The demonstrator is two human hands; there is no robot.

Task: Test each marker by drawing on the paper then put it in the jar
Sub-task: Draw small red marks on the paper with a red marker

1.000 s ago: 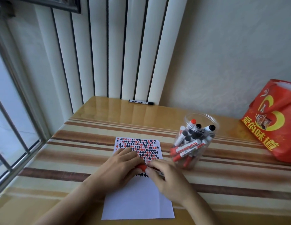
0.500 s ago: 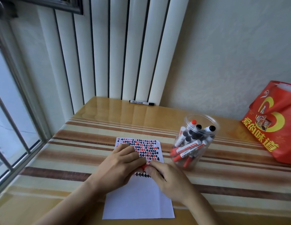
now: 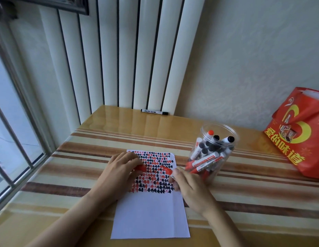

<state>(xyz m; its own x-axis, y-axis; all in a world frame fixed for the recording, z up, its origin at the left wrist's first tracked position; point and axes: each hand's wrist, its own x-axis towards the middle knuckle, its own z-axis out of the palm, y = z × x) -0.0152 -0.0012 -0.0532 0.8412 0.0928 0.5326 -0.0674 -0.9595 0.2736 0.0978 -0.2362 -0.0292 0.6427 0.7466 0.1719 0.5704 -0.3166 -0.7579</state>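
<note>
A white sheet of paper (image 3: 151, 216) lies on the striped table, its upper half filled with rows of small red and black marks. My left hand (image 3: 117, 173) holds a red cap (image 3: 140, 168) over the marks. My right hand (image 3: 189, 186) grips a red marker (image 3: 166, 169), its uncapped end pointing left, a short gap from the cap. To the right of the paper stands a clear plastic jar (image 3: 215, 152) holding several red and black markers. A single black marker (image 3: 154, 112) lies at the far edge of the table by the wall.
A red printed bag (image 3: 299, 134) stands at the right edge of the table (image 3: 83, 166). A barred window runs along the left side. White vertical panels and a wall close off the back.
My hands have drawn apart over the paper: the red cap went left in my left hand and the marker stayed in my right. More of the marks on the paper now show.
</note>
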